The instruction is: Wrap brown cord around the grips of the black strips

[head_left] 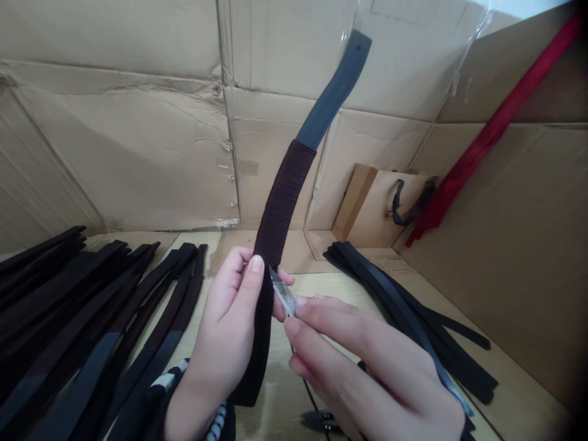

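Note:
My left hand (234, 318) grips a long, curved dark strap (333, 92) just below its middle, thumb on the front. The strap's far end is blue-grey with a small hole; its middle carries a dark brown, tightly ribbed wrapping (285, 202), and its lower end is black. Pinched in my right hand (367, 361) is a small pointed metal blade (285, 294). Its tip meets the strap at the lower edge of the wrapping, beside my left thumb. Whether the tip goes under the wrapping I cannot tell. A thin black cord (310, 395) hangs below my right fingers.
Many similar dark straps (92, 306) lie piled at left, and several more (404, 306) at right. Cardboard walls (151, 147) enclose the back and sides. A brown paper bag (367, 202) stands in the back corner near a red strip (496, 128). A black object (316, 421) lies at the front.

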A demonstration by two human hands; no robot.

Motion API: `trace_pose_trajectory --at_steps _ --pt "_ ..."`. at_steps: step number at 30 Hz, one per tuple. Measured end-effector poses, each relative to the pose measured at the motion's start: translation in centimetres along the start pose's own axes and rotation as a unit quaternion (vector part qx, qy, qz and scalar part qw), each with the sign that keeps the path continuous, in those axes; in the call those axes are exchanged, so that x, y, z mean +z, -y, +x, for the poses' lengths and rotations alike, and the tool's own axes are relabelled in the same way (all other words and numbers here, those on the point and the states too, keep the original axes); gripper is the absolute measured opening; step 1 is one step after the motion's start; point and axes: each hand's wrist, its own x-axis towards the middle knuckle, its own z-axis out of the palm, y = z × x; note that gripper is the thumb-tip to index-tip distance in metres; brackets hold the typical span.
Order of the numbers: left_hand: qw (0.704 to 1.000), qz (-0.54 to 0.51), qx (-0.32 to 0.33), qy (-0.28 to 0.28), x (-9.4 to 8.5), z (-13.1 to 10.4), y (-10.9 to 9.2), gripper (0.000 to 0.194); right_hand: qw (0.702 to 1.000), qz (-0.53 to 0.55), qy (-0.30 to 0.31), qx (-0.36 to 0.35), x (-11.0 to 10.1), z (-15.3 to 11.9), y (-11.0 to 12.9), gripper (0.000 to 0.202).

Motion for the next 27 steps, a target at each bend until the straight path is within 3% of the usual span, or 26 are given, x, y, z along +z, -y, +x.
trace_pose_trajectory --at_steps 11,14,16,19,22,27 --pt "0.999 -0.045 -0.019 -0.006 -0.1 -0.4 -0.2 0.013 0.999 -0.017 0.012 -0.038 0.6 -0.1 0.1 0.014" --pt "0.995 -0.09 -0.045 -0.018 -0.2 -0.6 -0.7 0.015 0.999 -0.043 -0.011 0.0 0.9 -0.5 0.7 0.013" --pt "0.991 -0.118 -0.061 -0.029 -0.3 -0.7 -1.1 0.017 0.998 -0.059 0.015 0.012 1.0 -0.8 0.8 0.011" --pt "0.987 -0.135 -0.078 -0.043 -0.4 -0.8 -1.4 0.014 0.994 -0.07 0.074 -0.044 1.2 -1.1 0.6 0.013" --pt "0.986 -0.132 -0.09 -0.053 -0.4 -0.7 -1.3 0.013 0.992 -0.077 0.056 -0.077 1.7 -1.4 0.2 0.012" --pt "0.987 -0.128 -0.076 -0.053 -0.3 -0.4 -1.0 0.011 0.995 -0.081 -0.009 -0.05 3.2 -1.8 0.5 0.01"
